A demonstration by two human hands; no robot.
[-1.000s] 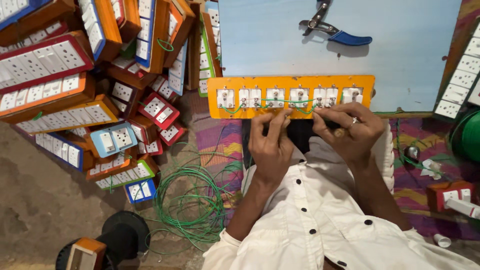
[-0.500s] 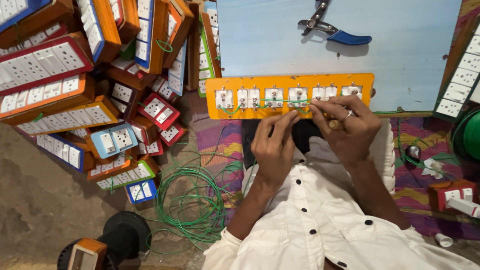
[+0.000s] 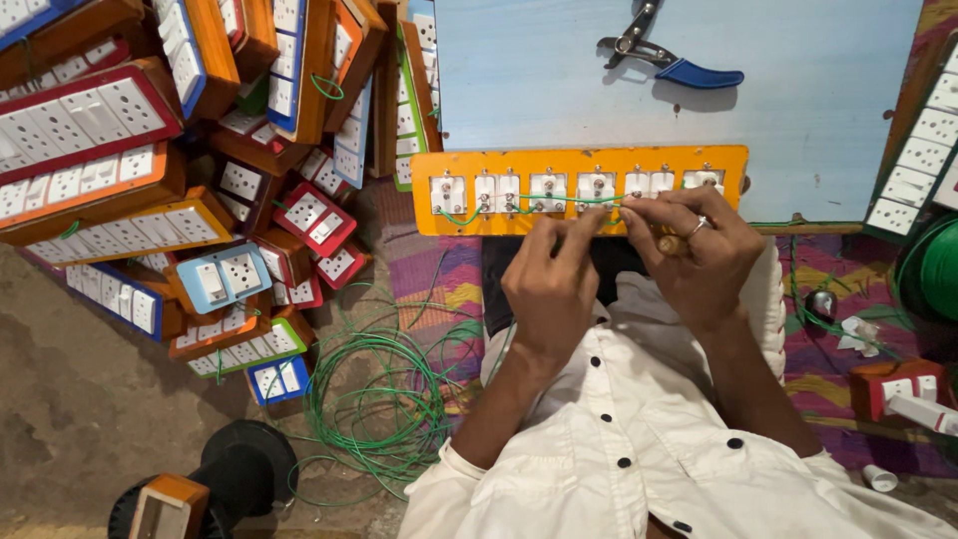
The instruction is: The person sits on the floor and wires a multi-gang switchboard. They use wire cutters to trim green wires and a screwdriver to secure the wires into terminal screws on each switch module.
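Observation:
An orange switchboard panel (image 3: 454, 218) lies face down at the near edge of a pale blue board (image 3: 559, 80), showing a row of white switch and socket backs. A thin green wire (image 3: 559, 203) runs along their terminals. My left hand (image 3: 549, 284) pinches the wire just below the panel's middle. My right hand (image 3: 694, 250), with a ring on one finger, holds a small wooden-handled tool (image 3: 671, 244) and touches the wire near the panel's right half.
Blue-handled pliers (image 3: 669, 60) lie on the blue board. A heap of finished switchboards (image 3: 150, 170) fills the left. Loose green wire coils (image 3: 374, 399) lie on the floor, a green wire spool (image 3: 933, 269) sits right, and a black round stand (image 3: 235, 469) is lower left.
Both hands have shifted slightly up toward the panel; my left fingers now reach closer to the wire, and my right hand has moved a little rightward along it.

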